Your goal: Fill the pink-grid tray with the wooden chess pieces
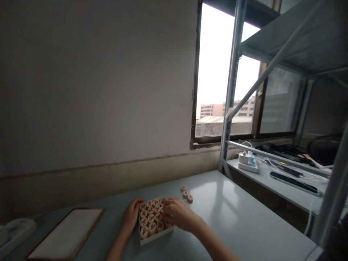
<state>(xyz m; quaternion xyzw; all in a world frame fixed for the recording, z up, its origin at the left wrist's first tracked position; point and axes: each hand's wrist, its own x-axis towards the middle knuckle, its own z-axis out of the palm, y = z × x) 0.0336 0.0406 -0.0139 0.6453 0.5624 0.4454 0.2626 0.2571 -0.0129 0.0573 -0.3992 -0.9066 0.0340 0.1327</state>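
A shallow pale box (157, 239) stands on the grey table, filled with rows of round wooden Chinese chess pieces (151, 219) marked mostly with red characters. My left hand (131, 214) grips the box along its left side, fingers curled at the far left corner. Over the right side of the box, my right hand (176, 213) has its fingers closed on a piece, which they mostly cover. That hand also hides part of the right-hand column. Three loose Chinese chess pieces (185, 194) lie on the table just beyond the box to the right.
On the left of the grey table (233, 217) lies a flat brown-edged board or lid (66, 233), with a white object (17, 233) beside it. A metal frame post (228, 108) rises at the table's far right corner. Behind it, another surface holds a power strip (248, 165) and cables.
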